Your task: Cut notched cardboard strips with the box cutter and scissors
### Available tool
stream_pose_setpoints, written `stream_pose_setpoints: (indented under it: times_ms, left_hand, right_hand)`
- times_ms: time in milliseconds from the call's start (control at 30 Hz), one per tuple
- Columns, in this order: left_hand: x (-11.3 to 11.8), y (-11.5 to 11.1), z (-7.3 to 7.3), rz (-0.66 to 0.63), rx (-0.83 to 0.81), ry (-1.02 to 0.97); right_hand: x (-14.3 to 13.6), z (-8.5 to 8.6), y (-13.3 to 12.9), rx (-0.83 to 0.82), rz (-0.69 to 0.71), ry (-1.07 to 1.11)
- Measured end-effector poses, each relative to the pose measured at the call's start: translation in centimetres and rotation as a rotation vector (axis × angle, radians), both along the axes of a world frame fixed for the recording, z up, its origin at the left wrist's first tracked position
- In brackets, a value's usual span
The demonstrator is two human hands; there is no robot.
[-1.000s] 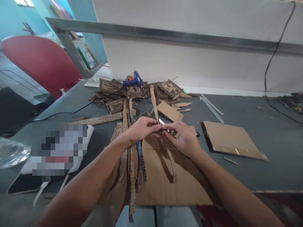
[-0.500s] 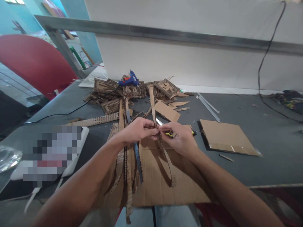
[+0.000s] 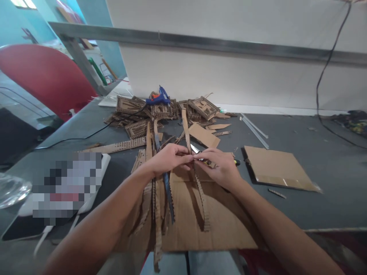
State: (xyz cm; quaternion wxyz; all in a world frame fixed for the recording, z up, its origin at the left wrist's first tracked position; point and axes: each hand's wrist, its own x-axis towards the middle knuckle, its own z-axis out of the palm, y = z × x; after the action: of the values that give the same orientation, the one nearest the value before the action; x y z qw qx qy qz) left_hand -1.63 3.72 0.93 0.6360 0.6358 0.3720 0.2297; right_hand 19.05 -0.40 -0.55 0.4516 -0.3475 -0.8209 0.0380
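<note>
Between my two hands runs a long corrugated cardboard strip, its upper end rising toward the back and its lower end curling down in front. My left hand pinches the strip near its middle. Fingertips nearly touching the left ones, my right hand is closed on the same strip. Partly hidden behind the right hand lies a utility knife with a yellow-and-black handle and a bare blade. More cardboard strips hang over a large cardboard sheet beneath my hands.
A blue glue gun rests on a pile of small cardboard frames at the back. To the right are a cardboard panel and clear glue sticks. At left stand a white device and a red chair.
The view has shifted slightly, moving the scene a little right and down. Both hands keep their pinch on the strip; its lower loop has swung slightly left.
</note>
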Motion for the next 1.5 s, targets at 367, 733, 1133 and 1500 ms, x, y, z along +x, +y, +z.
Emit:
stream_pose_setpoints:
  times_ms: [367,733,1133,1500]
  left_hand:
    - [0.3,-0.3,0.1,0.01,-0.003,-0.068]
    - [-0.5,-0.1,1.0,-0.107,0.09,0.061]
    - [0.3,-0.3,0.6,-0.016,-0.011,-0.048]
    - [0.5,-0.6,0.9,-0.004,0.12,0.03]
  right_hand:
    - [-0.2,0.0,-0.3,0.005,-0.054,0.017]
    - [-0.5,0.2,-0.8,-0.098,-0.034,0.071]
    - [-0.2,0.1,-0.1,0.012,-0.077,0.084]
    - [-0.3,0.0,-0.4,-0.009,-0.047,0.07]
